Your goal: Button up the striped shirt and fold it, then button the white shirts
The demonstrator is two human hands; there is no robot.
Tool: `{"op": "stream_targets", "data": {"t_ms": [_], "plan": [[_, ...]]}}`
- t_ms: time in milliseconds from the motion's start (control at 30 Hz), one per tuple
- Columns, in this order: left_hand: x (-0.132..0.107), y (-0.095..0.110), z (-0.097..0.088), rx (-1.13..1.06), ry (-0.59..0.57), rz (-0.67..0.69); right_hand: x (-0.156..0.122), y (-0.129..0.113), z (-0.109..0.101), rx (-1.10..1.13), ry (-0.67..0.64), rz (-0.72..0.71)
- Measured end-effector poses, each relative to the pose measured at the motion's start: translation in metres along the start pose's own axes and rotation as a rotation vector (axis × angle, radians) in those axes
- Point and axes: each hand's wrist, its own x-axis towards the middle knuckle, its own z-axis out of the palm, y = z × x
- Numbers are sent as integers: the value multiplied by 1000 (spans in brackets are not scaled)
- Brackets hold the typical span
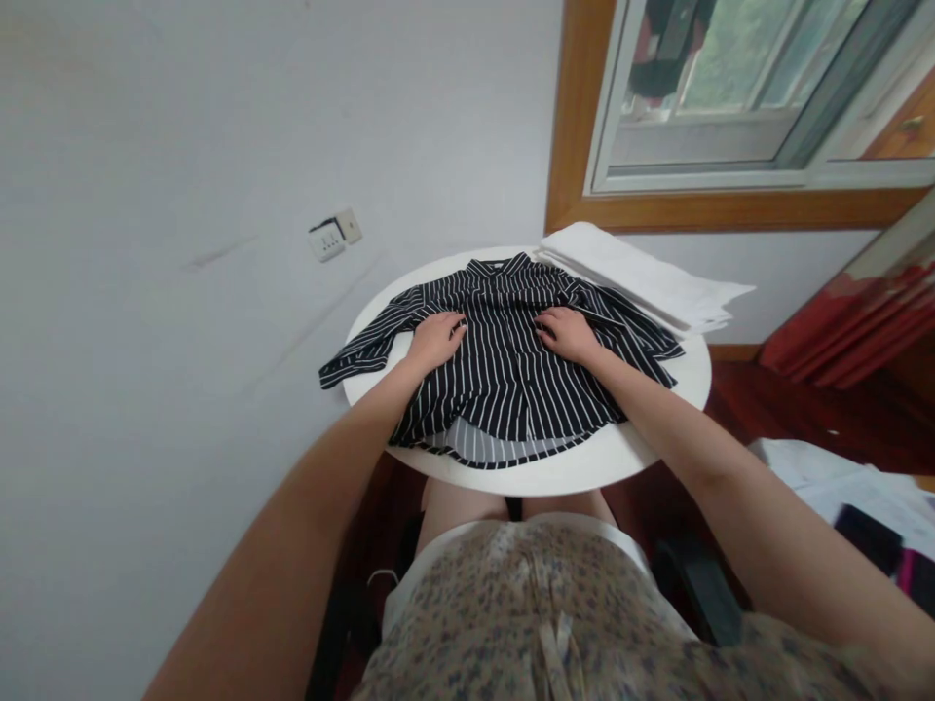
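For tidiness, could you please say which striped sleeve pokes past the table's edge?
The left sleeve, nearer the left hand: its cuff overhangs; the right sleeve doesn't.

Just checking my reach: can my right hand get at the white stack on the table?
Probably yes: the white stack lies near your right hand, with only part of the striped shirt, spread flat, between.

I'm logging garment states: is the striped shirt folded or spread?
Spread: the striped shirt has collar at the far end, hem at the near, one sleeve extending past the left hand.
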Motion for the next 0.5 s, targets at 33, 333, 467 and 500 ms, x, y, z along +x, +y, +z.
{"op": "stream_targets", "data": {"t_ms": [33,333,467,500], "plan": [[-5,0,-2,4,-3,3,-7,-8,-3,18,-3,-69],[-25,-32,21,20,-213,18,-42,-48,2,140,-241,-272],[-13,-39,21,0,-190,12,-34,-49,-6,150,-160,-265],[-13,-36,18,3,-166,15,-35,-55,-11,160,-118,-294]]}}
